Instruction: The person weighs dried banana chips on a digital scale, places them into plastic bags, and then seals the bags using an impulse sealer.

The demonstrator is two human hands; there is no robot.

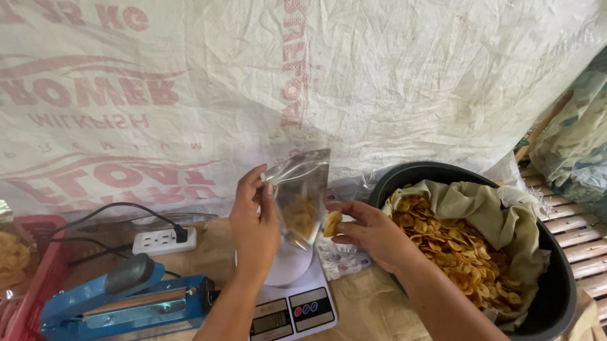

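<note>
Scale [290, 307]: white, digital, nearest the camera at bottom centre on the paper-covered table [364, 311]; round platter bare, display facing the person.

Left hand [255, 224]: fingers pinched together on the upper left edge of the pouch, forearm rising over the scale.

Pouch [301, 194]: 1 clear stand-up bag, held in the air just above the platter, not resting on it. Long axis near upright, tilted slightly; mouth points up and a little right, base points down at the platter. A small heap of chips shows inside the lower half.

Right hand [371, 232]: fingers closed on a few chips [332, 224], just beside the pouch's right edge, below its mouth.

Basin [560, 275]: dark, round, cloth-lined, holding a large heap of yellow chips; right of the scale, touching the right forearm.

Sealer [125, 304]: blue, handle down, left of the scale. Power strip [163, 241] behind it, 1 plug in.

Step, as judged: filling by the handful, pouch well short of full. Next move calls for lifting the chips to the mouth and holding it open.
</note>
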